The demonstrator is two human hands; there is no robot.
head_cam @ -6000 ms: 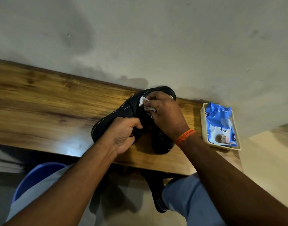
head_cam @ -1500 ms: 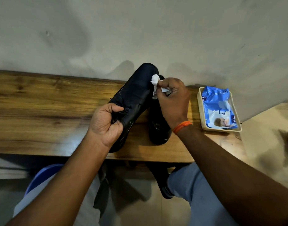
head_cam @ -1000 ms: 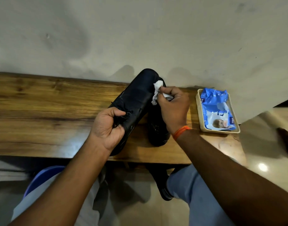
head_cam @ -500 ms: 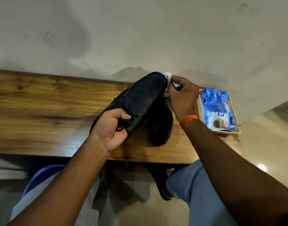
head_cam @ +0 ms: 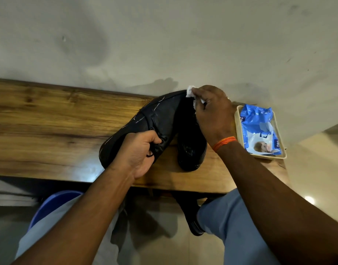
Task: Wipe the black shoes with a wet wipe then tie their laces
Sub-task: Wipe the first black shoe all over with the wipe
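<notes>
Wooden shelf [head_cam: 49, 131] against a wall carries 2 black shoes. From lower left, the left hand [head_cam: 137, 153] reaches up, fingers curled around the laced opening of the tilted shoe [head_cam: 154, 119]. The second shoe [head_cam: 191, 150] rests flat beside it. From lower right, the right hand [head_cam: 212, 111] pinches a white wipe [head_cam: 190, 90] against the tilted shoe's toe. Farther right, a blue wipes pack [head_cam: 258, 129] lies in a cream tray [head_cam: 238, 127].

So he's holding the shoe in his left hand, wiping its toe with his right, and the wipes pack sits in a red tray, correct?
Not quite: the tray is cream, not red, as the head view shows. The left hand does hold the shoe, the right hand wiping its toe, and the wipes pack sits there.
</notes>
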